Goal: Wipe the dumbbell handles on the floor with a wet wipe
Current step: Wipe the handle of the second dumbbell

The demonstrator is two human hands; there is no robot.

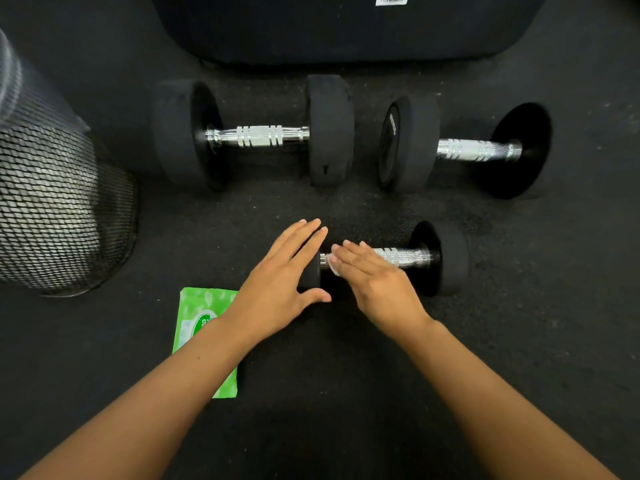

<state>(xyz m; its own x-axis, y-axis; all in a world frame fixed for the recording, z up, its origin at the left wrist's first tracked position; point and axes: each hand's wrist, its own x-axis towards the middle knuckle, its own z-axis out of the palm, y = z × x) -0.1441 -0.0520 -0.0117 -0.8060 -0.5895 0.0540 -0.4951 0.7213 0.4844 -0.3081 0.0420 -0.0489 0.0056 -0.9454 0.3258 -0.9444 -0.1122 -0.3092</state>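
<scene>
A small black dumbbell (446, 259) with a chrome handle lies on the dark floor in front of me. My left hand (282, 277) rests flat on its left weight, fingers straight. My right hand (372, 277) lies with straight fingers over the left part of the handle, pressing a white wet wipe (333, 263) that peeks out under the fingertips. Two larger dumbbells lie farther back, one at the left (258, 135) and one at the right (479, 150), both with bare chrome handles.
A green wet wipe pack (199, 315) lies on the floor under my left forearm. A black mesh bin (59, 209) stands at the left. A large black padded block (346, 26) sits at the back.
</scene>
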